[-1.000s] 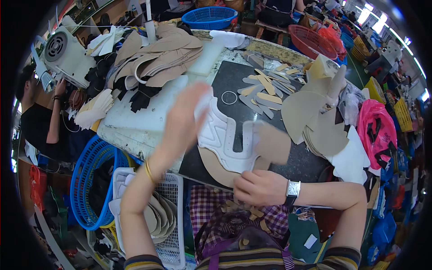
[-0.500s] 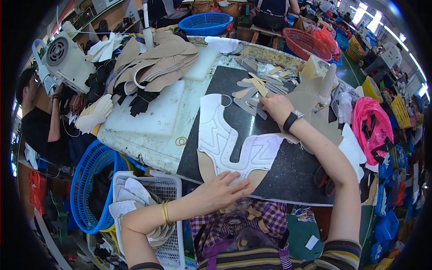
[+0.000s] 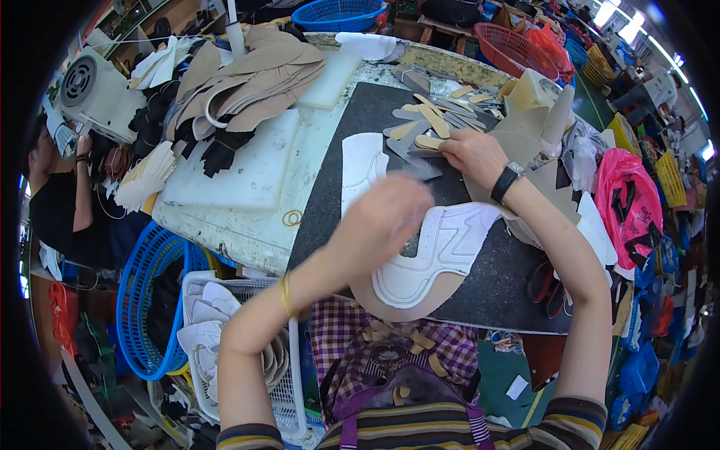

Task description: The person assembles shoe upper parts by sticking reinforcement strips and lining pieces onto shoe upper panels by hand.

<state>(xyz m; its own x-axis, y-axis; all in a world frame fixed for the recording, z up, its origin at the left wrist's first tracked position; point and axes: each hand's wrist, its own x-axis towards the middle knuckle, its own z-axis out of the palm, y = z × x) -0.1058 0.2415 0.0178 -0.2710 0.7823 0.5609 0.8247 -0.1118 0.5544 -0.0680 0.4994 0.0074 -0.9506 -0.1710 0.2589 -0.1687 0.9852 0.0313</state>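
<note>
A white shoe upper piece [image 3: 450, 244] with stitched outlines lies on the black work mat [image 3: 487, 292], with beige material showing beyond its lower edge. My left hand [image 3: 386, 221] is over the upper's middle, smeared by motion; its fingers cannot be made out. At the far side of the mat, my right hand [image 3: 474, 157] pinches the end of a small tan rounded strip [image 3: 428, 142]. Around its fingertips is a loose heap of tan and grey strips [image 3: 431, 116]. The upper's right end reaches under my right wrist.
Beige cut pieces [image 3: 262, 75] are piled at the back left beside white boards [image 3: 247, 176]. A white basket [image 3: 296, 375] with shoe pieces stands at lower left, near a blue basket [image 3: 131, 307]. A pink bag [image 3: 626, 202] hangs at right. Another person [image 3: 56, 202] sits at far left.
My left hand has lifted from the upper's near edge and moved forward over its middle. My right hand has closed on a tan strip in the heap. The view has shifted slightly.
</note>
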